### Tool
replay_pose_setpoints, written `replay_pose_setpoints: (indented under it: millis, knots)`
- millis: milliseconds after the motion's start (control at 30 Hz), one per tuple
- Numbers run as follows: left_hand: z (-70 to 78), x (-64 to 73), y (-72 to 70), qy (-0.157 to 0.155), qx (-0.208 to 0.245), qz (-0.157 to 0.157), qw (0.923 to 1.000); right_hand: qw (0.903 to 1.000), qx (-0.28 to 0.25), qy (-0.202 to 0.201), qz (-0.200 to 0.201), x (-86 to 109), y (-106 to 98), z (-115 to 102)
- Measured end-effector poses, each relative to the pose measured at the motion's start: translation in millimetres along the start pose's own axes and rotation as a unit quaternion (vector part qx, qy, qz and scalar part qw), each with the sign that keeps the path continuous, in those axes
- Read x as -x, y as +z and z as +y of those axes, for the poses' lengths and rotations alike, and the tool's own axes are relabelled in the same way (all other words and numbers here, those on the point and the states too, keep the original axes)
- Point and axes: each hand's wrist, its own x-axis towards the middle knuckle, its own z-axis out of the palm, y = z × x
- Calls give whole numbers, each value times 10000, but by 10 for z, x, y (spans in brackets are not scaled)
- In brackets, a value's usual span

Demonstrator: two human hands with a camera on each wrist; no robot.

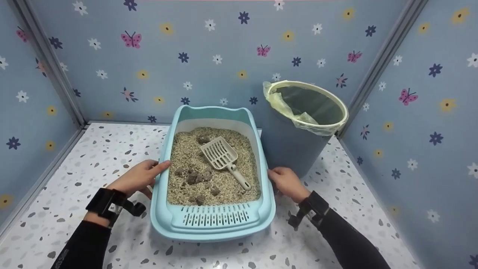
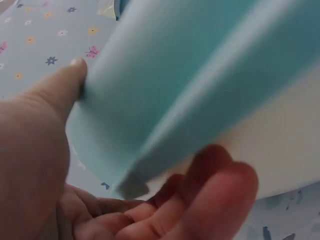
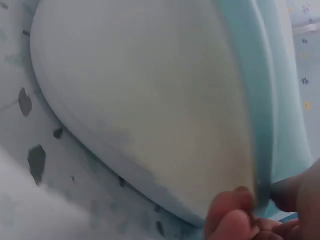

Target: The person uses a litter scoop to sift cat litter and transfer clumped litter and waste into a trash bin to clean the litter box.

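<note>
A litter box with a light blue rim (image 1: pixel 213 232) and a white base (image 3: pixel 145 90) stands in the middle of the head view. Tan litter (image 1: pixel 231 138) fills it, with several dark clumps (image 1: pixel 194 176) on top. A beige litter scoop (image 1: pixel 232 167) lies on the litter, its handle towards the front right. My left hand (image 1: pixel 136 177) grips the box's left side, thumb on the rim and fingers curled beneath the edge in the left wrist view. On the opposite side my right hand (image 1: pixel 289 183) pinches the rim, fingertips showing under it in the right wrist view.
Close to the box's right side stands a grey-blue trash bin (image 1: pixel 295 145) with a pale yellow liner (image 1: pixel 280 106) folded over its rim. Blue flowered panels (image 1: pixel 216 48) rise at the back and both sides of the speckled white surface (image 1: pixel 123 149).
</note>
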Motion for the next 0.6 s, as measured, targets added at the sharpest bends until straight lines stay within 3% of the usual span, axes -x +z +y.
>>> replay_pose_setpoints:
  millis: [200, 400, 600]
  knots:
    - [-64, 1, 60, 198, 444, 55, 9988, 9922, 969, -725, 286, 78, -168, -301]
    - [-103, -16, 117, 280, 551, 345, 9975, 9739, 1578, -1464, 723, 77, -243, -721]
    - [-145, -26, 160, 398, 550, 521, 9963, 9609, 1998, -1848, 504, -46, -119, -1093]
